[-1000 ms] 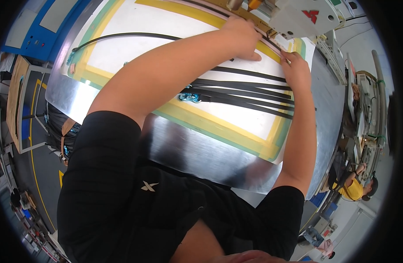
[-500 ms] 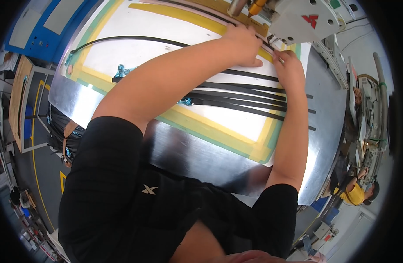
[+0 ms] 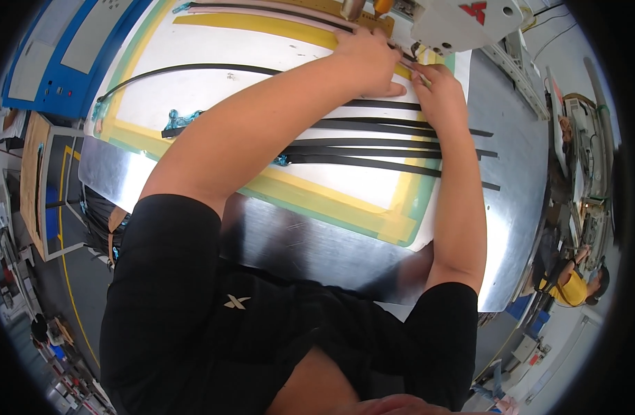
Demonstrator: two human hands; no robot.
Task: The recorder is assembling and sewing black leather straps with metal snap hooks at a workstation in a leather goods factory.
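Observation:
A long thin black strip [image 3: 276,14] runs along a brass-coloured ruler bar [image 3: 331,12] at the far side of the work board [image 3: 255,104]. My left hand [image 3: 369,63] lies over this strip, fingertips pressing on it and thumb spread to the right. Close by, my right hand [image 3: 440,95] pinches at the strip's right end, below the machine head; the exact grip is partly hidden by the fingers. Nearer me, several loose black strips [image 3: 372,160] lie side by side under my forearms, some with blue, shiny wrapped ends [image 3: 182,119].
The white machine head [image 3: 462,24] overhangs the far right, with a metal cylinder and an orange-tipped part [image 3: 382,7] beside it. A blue cabinet [image 3: 61,62] stands at the left. Black coils [image 3: 99,218] hang below the metal table's left edge. A person in yellow [image 3: 573,287] is farther right.
The whole view has shifted a little, showing more of the strip's left end. Both hands stay at nearly the same places on the strip.

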